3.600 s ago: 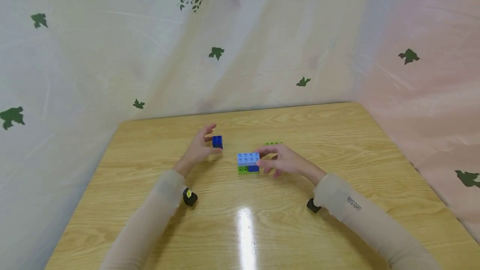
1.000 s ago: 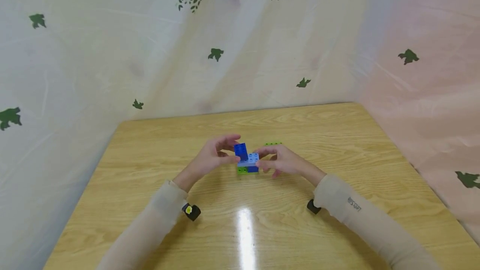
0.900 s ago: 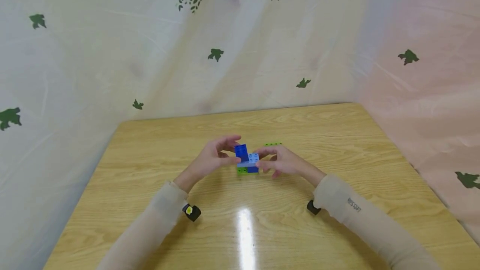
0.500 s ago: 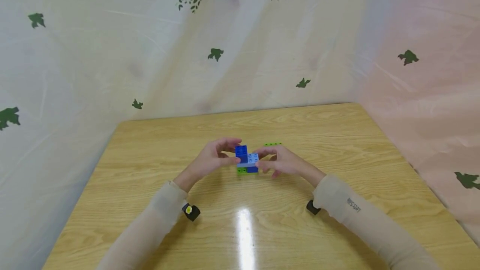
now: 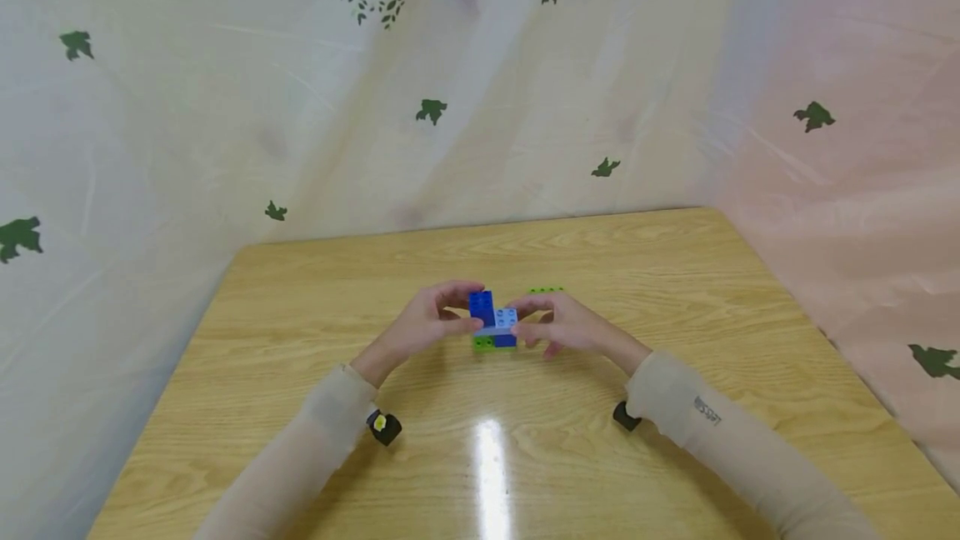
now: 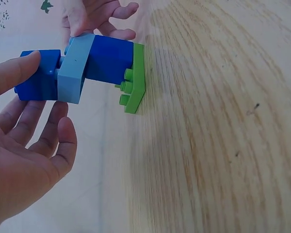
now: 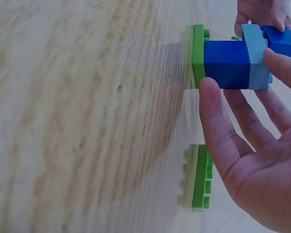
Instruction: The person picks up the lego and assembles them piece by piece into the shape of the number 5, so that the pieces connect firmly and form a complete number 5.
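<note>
My left hand [image 5: 416, 327] pinches a dark blue toy building brick [image 6: 41, 75] between thumb and fingers. This brick sits over the left end of a light blue brick [image 6: 75, 68], slightly tilted, with studs showing in a thin gap between them. Under the light blue brick's right part is another dark blue brick [image 7: 227, 64], fixed to a green plate [image 6: 138, 80] on the table. My right hand [image 5: 566, 323] grips the light blue brick's right end, thumb on the near side and fingers behind. One of its fingers reaches down beside the lower blue brick.
A second green studded plate [image 7: 200, 179] lies on the wooden table [image 5: 300, 307] behind my right hand, partly hidden in the head view. Behind the table hangs a pale cloth [image 5: 510, 65] with leaf and bird prints.
My left hand has brought the dark blue brick rightward from the table's left onto the light blue brick. Its tilt has shifted slightly over the last second. My right hand stays on the stack.
</note>
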`<action>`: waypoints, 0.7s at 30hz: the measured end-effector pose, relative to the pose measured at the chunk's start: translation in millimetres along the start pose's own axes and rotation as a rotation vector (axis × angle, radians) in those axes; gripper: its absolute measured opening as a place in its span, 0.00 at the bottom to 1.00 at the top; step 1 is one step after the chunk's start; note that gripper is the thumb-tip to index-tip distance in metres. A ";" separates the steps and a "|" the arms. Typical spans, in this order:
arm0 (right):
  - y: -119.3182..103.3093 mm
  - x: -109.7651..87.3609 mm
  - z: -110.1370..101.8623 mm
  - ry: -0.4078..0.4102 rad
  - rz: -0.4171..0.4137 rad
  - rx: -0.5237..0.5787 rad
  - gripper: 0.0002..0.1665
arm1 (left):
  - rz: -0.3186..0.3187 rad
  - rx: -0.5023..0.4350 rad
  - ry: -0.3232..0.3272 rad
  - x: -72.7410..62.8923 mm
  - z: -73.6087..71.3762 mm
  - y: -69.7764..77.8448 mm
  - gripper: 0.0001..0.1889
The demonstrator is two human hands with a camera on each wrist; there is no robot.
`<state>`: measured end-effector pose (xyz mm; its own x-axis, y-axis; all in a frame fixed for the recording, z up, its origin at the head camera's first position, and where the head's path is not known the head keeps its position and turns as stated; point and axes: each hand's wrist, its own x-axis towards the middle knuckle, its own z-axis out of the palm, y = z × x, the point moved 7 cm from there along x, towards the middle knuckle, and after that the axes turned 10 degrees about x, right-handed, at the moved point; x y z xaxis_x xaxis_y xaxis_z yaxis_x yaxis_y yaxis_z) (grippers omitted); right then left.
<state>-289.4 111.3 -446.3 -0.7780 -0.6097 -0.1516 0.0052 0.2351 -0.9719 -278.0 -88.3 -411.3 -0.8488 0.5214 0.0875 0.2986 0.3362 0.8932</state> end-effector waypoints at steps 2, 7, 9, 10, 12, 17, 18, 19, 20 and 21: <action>-0.1 -0.1 0.0 0.001 0.005 0.005 0.31 | -0.004 0.001 0.004 -0.2 0.3 -0.4 0.25; -0.2 -0.1 -0.4 0.001 0.008 0.007 0.30 | -0.008 0.008 0.012 1.0 1.9 -2.3 0.23; 0.0 -0.2 -0.7 0.002 0.006 0.005 0.30 | -0.009 0.010 0.014 1.4 3.0 -2.9 0.22; 0.1 -0.3 -0.7 0.002 0.005 0.004 0.30 | -0.011 0.010 0.015 1.5 3.5 -3.4 0.22; 0.3 -0.4 -0.7 0.002 0.004 0.003 0.30 | -0.015 0.013 0.018 1.7 4.5 -4.6 0.22; 1.1 0.1 -0.7 0.002 0.000 0.001 0.30 | -0.025 0.013 0.019 1.3 7.1 -6.9 0.23; 1.2 0.2 -0.9 0.002 -0.001 0.002 0.30 | -0.027 0.015 0.018 1.4 7.7 -7.4 0.23; 1.2 0.2 -1.0 0.002 -0.001 0.001 0.30 | -0.028 0.016 0.017 1.5 8.3 -7.6 0.23; 1.2 0.2 -1.1 0.002 -0.001 0.001 0.30 | -0.028 0.018 0.015 1.8 9.0 -8.5 0.22; 1.0 0.2 -1.0 0.002 -0.001 0.002 0.30 | -0.028 0.019 0.013 2.1 9.8 -9.1 0.22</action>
<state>-290.2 112.2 -447.0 -0.7795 -0.6081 -0.1503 0.0057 0.2329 -0.9725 -278.3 -82.6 -423.6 -0.8623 0.5017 0.0681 0.2827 0.3655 0.8869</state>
